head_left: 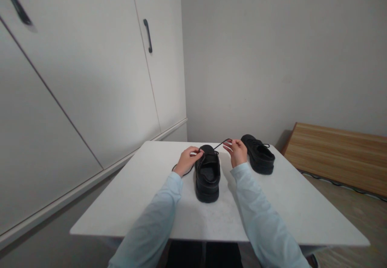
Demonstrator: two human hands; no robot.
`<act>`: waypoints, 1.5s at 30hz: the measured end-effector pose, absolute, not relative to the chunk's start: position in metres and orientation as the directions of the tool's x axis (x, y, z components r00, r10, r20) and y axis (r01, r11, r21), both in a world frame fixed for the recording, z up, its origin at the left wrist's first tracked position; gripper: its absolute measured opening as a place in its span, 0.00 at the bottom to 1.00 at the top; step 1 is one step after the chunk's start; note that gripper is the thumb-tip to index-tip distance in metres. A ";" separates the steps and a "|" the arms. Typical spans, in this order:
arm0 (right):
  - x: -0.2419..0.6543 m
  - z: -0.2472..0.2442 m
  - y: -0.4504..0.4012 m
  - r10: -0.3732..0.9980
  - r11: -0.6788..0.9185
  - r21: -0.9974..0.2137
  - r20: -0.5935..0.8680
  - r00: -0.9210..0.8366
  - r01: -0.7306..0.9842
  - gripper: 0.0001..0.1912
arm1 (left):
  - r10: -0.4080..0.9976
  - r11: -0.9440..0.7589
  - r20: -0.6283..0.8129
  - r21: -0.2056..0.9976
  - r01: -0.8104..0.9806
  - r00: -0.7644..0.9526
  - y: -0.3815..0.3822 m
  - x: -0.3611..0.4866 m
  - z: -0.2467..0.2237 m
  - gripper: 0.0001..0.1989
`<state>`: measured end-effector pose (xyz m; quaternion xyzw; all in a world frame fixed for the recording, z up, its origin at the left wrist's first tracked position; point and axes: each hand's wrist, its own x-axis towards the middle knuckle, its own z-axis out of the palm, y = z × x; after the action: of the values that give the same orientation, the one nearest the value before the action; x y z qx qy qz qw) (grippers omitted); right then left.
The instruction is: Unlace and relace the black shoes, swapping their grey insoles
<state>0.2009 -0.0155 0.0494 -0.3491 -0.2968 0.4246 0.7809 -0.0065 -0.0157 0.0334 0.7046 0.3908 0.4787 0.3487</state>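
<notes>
A black shoe [207, 179] stands at the middle of the white table, its heel toward me and its toe away. My left hand [188, 160] is at the shoe's left side near the lacing, thumb and fingertips pinched on the shoelace. A black shoelace [221, 143] runs from the shoe's upper right up to my right hand [237, 151], which pinches it between thumb and finger. Another stretch of lace curves below my left wrist onto the table. A second black shoe [260, 155], with its lace tied, stands beyond my right hand.
The white table [136, 203] sits in a corner before a grey wall [272, 58]. White cabinet doors [90, 58] with dark handles rise at the left. At the right is a wood-grain panel [338, 155], with a dark cable along its lower edge.
</notes>
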 end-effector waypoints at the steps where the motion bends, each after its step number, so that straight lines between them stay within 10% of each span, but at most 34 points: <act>1: 0.203 0.052 -0.016 0.860 0.421 -0.774 0.175 0.480 -0.472 0.12 | 0.885 -0.455 0.409 0.860 0.230 0.224 -0.016 -0.005 0.031 0.13; 11: 0.226 0.056 -0.014 0.828 0.476 -0.636 0.090 0.554 -0.607 0.08 | 0.730 -0.683 0.612 0.665 0.302 0.305 -0.036 0.003 0.046 0.13; 21: 0.230 0.051 -0.012 0.889 0.379 -0.610 0.031 0.457 -0.696 0.06 | 0.571 -0.814 0.562 0.483 0.323 0.599 -0.040 0.013 0.051 0.21; 34: 0.240 0.055 -0.010 0.830 0.442 -0.551 -0.047 0.555 -0.708 0.11 | 0.617 -0.787 0.540 0.426 0.446 0.572 -0.037 0.008 0.045 0.11; 45: 0.257 0.056 -0.012 0.678 0.643 -0.650 0.238 0.696 -0.405 0.09 | 0.656 -0.755 0.502 0.411 0.511 0.564 -0.039 0.007 0.046 0.11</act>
<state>0.2568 -0.0124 0.0562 -0.2876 -0.2376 0.3093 0.8747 0.0067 -0.0390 0.0463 0.8775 0.3324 0.3278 0.1102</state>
